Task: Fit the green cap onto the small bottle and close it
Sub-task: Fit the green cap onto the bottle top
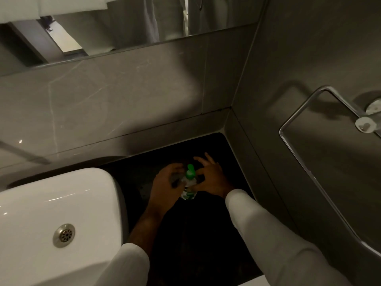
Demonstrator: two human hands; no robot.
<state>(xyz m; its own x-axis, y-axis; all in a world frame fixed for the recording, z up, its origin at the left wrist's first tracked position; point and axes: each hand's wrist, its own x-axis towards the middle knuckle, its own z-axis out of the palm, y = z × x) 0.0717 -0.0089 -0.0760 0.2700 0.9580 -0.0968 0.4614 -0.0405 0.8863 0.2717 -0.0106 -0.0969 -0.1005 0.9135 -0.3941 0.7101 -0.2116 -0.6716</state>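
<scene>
A small clear bottle (188,191) with a green-patterned label stands on the dark countertop (185,234). A green pump cap (190,171) sits on its neck, nozzle pointing away from me. My left hand (165,188) wraps the bottle's left side. My right hand (210,178) touches the bottle's right side below the cap with thumb and forefinger, its other fingers spread. Whether the cap is screwed tight is hidden.
A white basin (51,203) with a metal drain (64,235) sits to the left. Grey tiled walls meet in a corner behind the bottle. A chrome towel ring (309,153) hangs on the right wall. A mirror (123,27) runs above.
</scene>
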